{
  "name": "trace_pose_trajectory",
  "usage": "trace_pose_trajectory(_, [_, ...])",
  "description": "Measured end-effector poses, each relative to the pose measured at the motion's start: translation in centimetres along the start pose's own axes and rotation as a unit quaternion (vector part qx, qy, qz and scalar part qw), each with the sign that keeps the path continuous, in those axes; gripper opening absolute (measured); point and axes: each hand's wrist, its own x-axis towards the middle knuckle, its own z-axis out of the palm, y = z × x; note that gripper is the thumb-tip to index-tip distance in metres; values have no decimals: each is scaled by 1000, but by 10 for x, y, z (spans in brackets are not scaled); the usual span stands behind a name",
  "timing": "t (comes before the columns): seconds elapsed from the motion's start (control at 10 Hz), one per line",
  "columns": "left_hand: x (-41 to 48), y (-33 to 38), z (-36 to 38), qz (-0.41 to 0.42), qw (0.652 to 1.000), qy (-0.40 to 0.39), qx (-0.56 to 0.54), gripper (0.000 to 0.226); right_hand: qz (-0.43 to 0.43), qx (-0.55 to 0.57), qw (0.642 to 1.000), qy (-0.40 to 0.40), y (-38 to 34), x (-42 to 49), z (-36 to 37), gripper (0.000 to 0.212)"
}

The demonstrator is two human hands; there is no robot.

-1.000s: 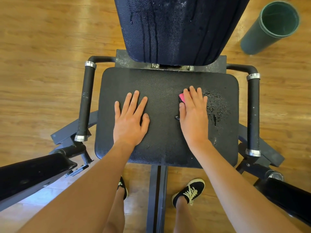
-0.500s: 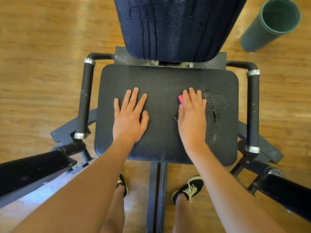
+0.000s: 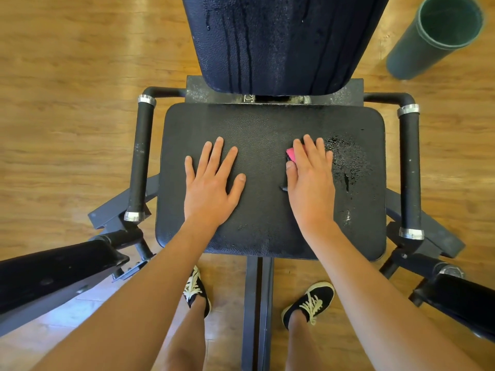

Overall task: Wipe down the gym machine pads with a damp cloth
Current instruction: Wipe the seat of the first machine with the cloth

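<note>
The black seat pad (image 3: pixel 267 124) of the gym machine lies below me. My left hand (image 3: pixel 211 183) rests flat on its left-centre, fingers spread and holding nothing. On the pad's right-centre my right hand (image 3: pixel 310 180) presses flat on a pink cloth (image 3: pixel 290 154); only a corner of the cloth shows past the index finger. A wet, beaded patch (image 3: pixel 351 162) sits just right of that hand. The upright black back pad (image 3: pixel 281 44) behind the seat shows dark drip streaks.
Black foam-covered handles flank the seat at left (image 3: pixel 140 162) and right (image 3: pixel 409 172). Padded arms jut in at lower left (image 3: pixel 53 277) and lower right (image 3: pixel 466 298). A green cylindrical bin (image 3: pixel 434 36) stands on the wooden floor at the top right. My feet straddle the centre frame post (image 3: pixel 257 303).
Both hands stay where they were on the seat pad. Only the view has shifted slightly.
</note>
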Motion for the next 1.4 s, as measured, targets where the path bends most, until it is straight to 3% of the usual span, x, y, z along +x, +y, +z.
trace_pose_trajectory(0.2, [2, -2, -10, 3, 1000, -18, -26, 56, -14, -42, 998, -33, 4, -23, -5, 50])
trace_pose_trajectory(0.4, [30, -11, -30, 5, 995, 60, -76, 38, -32, -105, 993, -37, 6, -8, -10, 45])
trace_pose_trajectory(0.7, [32, -2, -7, -35, 995, 79, -44, 45, -2, -19, 1000, -14, 6, -27, 1, 46])
trace_pose_trajectory(1.4, [32, -9, -2, -27, 994, 97, -51, 45, 1, -9, 999, -36, 1, -56, 0, 47])
